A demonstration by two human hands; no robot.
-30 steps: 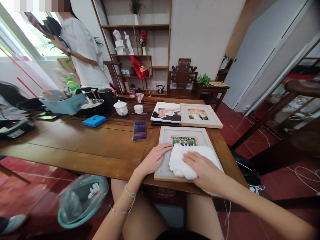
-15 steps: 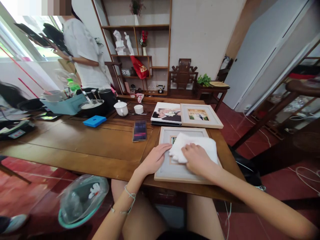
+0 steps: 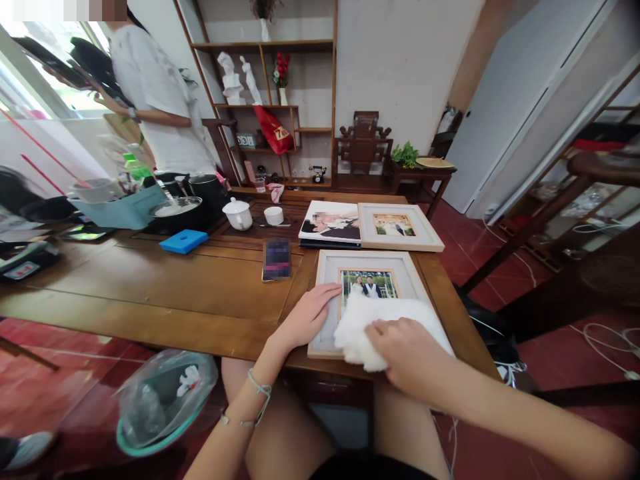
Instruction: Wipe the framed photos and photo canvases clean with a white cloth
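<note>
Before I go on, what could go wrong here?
The near photo frame lies close to the near edge of the table, so a hard pull on the white cloth under the right hand might drag it over. The left hand rests on the frame's left side, so it could leave marks. The phone lies left of the frame and might get bumped.

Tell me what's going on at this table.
A person sitting at the wooden table has their right hand on a white cloth, which covers the lower part of a picture frame and some of its photo. Their left hand rests on the frame's left side. A second frame lies just beyond, and a phone lies to the left. Another person in a white shirt stands past the table.
</note>
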